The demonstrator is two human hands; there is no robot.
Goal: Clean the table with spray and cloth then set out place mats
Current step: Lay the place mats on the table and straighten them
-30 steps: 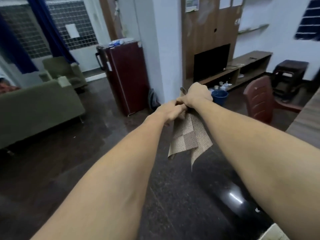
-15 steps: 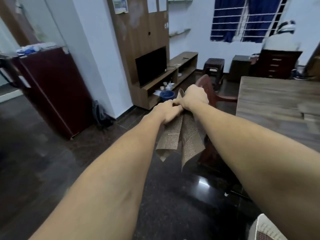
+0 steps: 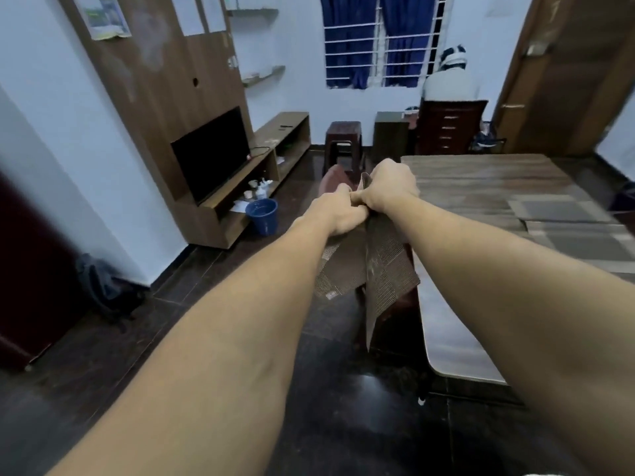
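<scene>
Both arms reach straight forward, and the two hands meet in the air, knuckles touching. The left hand point(image 3: 338, 211) has its fingers point(image 3: 354, 211) curled tight round the top edge of a bunch of brown woven place mats point(image 3: 388, 269), and the right hand point(image 3: 390, 187), just beside and slightly above it, is clenched on the same top edge, with a corner of the weave sticking up behind its knuckles. The place mats hang down from both grips in loose folds; how many sheets there are I cannot tell. They hang clear of any surface, above the dark floor point(image 3: 343, 407), just off the left edge of the wooden tabletop point(image 3: 481, 180) and in front of a reddish-brown chair point(image 3: 331, 178) that is pushed in at that edge. Farther right on the tabletop lie two grey checked mats point(image 3: 556, 209), flat and side by side, well apart from the hands. To the left stands a wooden wall unit point(image 3: 154, 97) holding a dark television point(image 3: 213, 154), with a blue bucket point(image 3: 263, 216) on the floor at its foot. Against the far wall are a brown stool point(image 3: 343, 139), a chest of drawers point(image 3: 450, 127) and a barred window with blue curtains point(image 3: 378, 39). A dark bag point(image 3: 103, 286) leans against the white wall at the lower left.
</scene>
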